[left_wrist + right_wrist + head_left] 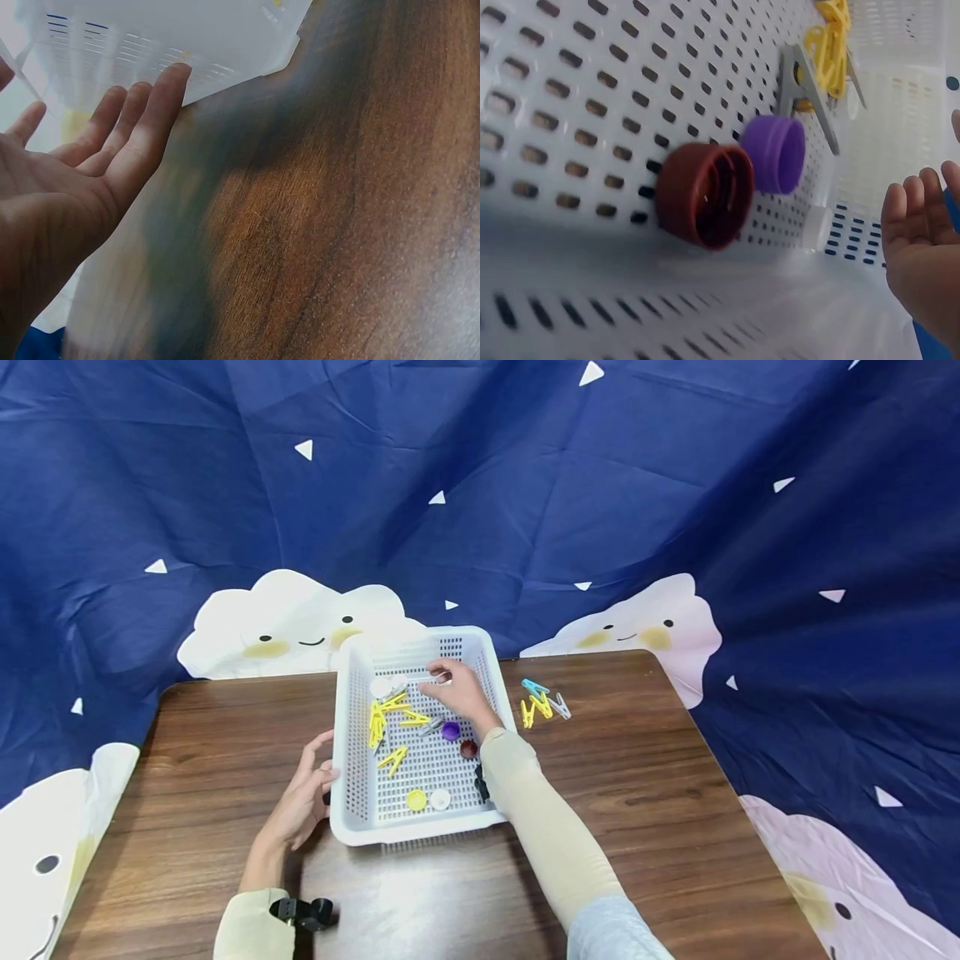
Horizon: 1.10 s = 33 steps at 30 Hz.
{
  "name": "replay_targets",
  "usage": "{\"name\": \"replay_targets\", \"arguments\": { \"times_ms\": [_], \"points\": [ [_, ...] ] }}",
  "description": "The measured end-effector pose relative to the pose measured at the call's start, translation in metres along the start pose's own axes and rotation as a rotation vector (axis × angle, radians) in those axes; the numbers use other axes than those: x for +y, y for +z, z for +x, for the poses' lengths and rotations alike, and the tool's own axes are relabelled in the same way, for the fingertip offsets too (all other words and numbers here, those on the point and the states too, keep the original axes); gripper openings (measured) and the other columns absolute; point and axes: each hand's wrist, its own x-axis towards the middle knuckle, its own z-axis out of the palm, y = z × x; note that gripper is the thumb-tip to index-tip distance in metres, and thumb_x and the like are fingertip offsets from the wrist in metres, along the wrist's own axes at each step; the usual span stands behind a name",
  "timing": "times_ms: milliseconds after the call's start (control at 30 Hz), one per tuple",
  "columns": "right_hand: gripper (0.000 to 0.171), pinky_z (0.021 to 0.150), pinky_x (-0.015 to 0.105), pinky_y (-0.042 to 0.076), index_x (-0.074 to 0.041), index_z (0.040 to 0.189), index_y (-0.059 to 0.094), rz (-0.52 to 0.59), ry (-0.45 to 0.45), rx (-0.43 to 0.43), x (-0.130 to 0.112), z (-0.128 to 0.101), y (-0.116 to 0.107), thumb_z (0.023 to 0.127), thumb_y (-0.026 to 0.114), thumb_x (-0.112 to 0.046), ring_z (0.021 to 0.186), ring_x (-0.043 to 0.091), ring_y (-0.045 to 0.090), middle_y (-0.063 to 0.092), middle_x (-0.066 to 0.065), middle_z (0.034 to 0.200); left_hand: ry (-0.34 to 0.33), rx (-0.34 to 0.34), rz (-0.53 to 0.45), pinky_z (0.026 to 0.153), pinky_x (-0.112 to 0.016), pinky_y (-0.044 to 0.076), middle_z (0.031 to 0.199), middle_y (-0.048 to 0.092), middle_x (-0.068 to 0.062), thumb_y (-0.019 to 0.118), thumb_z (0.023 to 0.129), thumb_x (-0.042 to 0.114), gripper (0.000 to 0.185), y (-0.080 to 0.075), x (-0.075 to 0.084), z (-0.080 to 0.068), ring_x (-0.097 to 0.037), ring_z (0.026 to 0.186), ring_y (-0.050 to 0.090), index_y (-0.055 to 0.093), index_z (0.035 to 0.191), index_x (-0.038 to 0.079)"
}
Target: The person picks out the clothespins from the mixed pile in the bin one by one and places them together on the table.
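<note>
A white perforated basket (347, 814) stands on the wooden table. My left hand (300, 797) is at its left side, fingers extended and touching the outer wall (225, 37). Above the back of the basket hovers my right hand (459, 693), its fingers loosely bent, thumb and forefinger apart; I see nothing held. Inside lie several yellow clothespins (393, 760), a grey clothespin (810, 97), a purple bottle cap (450, 731) and a dark red cap (705, 195). A yellow cap (416, 800) and a white cap (440, 799) sit near the front, more white caps (380, 687) at the back left.
Right of the basket, a blue clothespin (535, 687), yellow clothespins (541, 704) and a grey clothespin (559, 706) lie on the table (637, 793). A black item (481, 783) is partly hidden by the right forearm. Behind hangs a dark blue cloth (480, 527) with clouds.
</note>
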Motion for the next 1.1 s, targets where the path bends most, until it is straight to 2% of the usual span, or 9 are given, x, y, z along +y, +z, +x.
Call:
{"name": "replay_targets", "arguments": {
  "times_ms": [233,500,667,867,1100],
  "points": [
    [0.045,0.095,0.040,0.048,-0.002,0.129,0.065,0.020,0.047,-0.030,0.005,-0.001,0.011,0.091,0.077,-0.021,0.111,0.027,0.058,0.064,0.016,0.127,-0.004,-0.003,-0.006,0.081,-0.059,0.052,0.150,0.031,-0.032,0.039,0.106,0.014,0.059,0.003,-0.001,0.000,-0.025,0.118,0.060,0.013,0.157,0.031],
    [0.041,0.089,0.037,0.048,-0.005,0.128,0.067,0.000,0.042,-0.062,0.010,0.002,0.025,0.092,0.076,-0.021,0.102,0.020,0.056,0.065,0.010,0.122,-0.001,0.015,0.012,0.081,-0.058,0.053,0.149,0.034,-0.029,0.040,0.106,0.015,0.059,0.002,0.001,0.001,-0.027,0.118,0.059,0.013,0.157,0.030],
    [0.037,0.086,0.036,0.048,-0.007,0.125,0.069,0.001,0.056,-0.065,0.016,0.005,0.036,0.091,0.076,-0.021,0.098,0.018,0.056,0.065,0.007,0.115,-0.013,0.015,0.015,0.081,-0.058,0.053,0.151,0.031,-0.030,0.040,0.106,0.014,0.060,0.000,0.001,0.000,-0.027,0.119,0.059,0.012,0.157,0.031],
    [0.033,0.083,0.032,0.046,-0.010,0.120,0.071,-0.070,0.088,-0.074,0.018,0.009,0.047,0.089,0.078,-0.020,0.089,0.015,0.054,0.065,0.003,0.103,-0.009,0.001,0.007,0.080,-0.058,0.053,0.152,0.030,-0.031,0.039,0.106,0.013,0.061,-0.002,0.002,0.002,-0.029,0.120,0.058,0.012,0.157,0.031],
    [0.036,0.083,0.029,0.045,-0.014,0.122,0.072,-0.135,0.128,-0.091,0.023,0.014,0.055,0.087,0.081,-0.021,0.088,0.013,0.053,0.064,0.002,0.103,-0.016,-0.007,-0.001,0.081,-0.058,0.053,0.152,0.030,-0.030,0.039,0.106,0.013,0.060,-0.002,0.002,0.002,-0.028,0.120,0.058,0.012,0.157,0.031]
  ]
}}
